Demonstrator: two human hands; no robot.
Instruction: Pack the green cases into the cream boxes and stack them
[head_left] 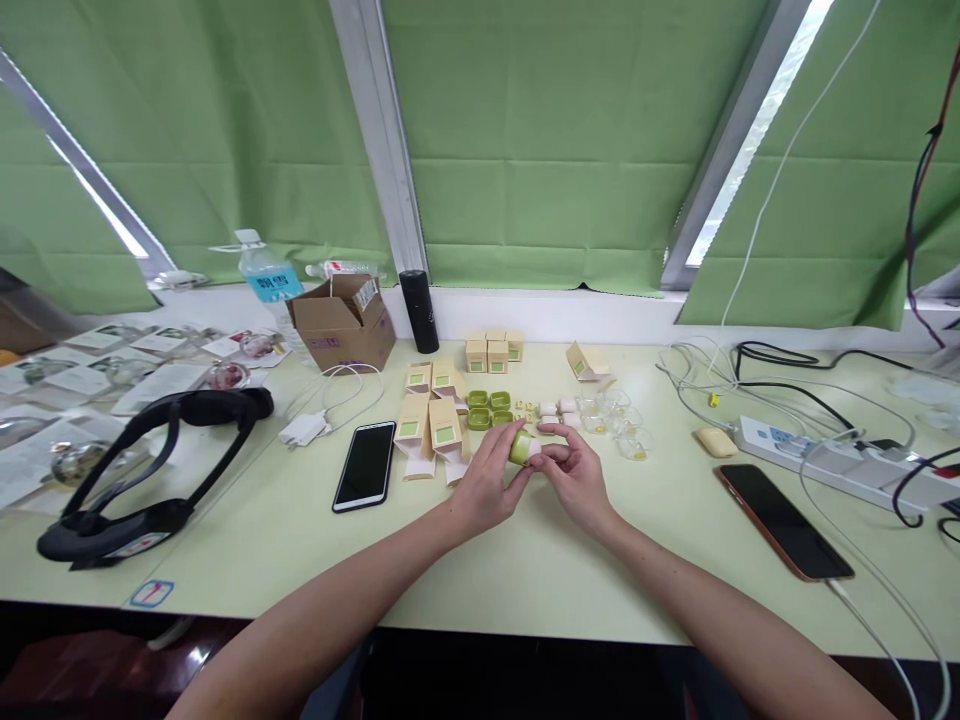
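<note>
Between my hands, over the middle of the table, is a small green cup (518,448) with a whitish piece (534,447) at its right end. My left hand (486,482) is closed around the green cup. The fingertips of my right hand (581,482) pinch the whitish piece. Just beyond lie several square green cups (478,418), tiny yellow pieces (529,407) and pinkish-white blocks (568,406). Clear plastic covers (631,442) are spread to their right. Several small card boxes (444,425) with open flaps lie left of the cups.
Closed boxes (496,356) and one open box (585,364) stand farther back. A phone (364,466), headset (169,410) and carton (341,325) are left. At right are another phone (784,520), a power strip (832,460), cables and a yellowish case (716,442).
</note>
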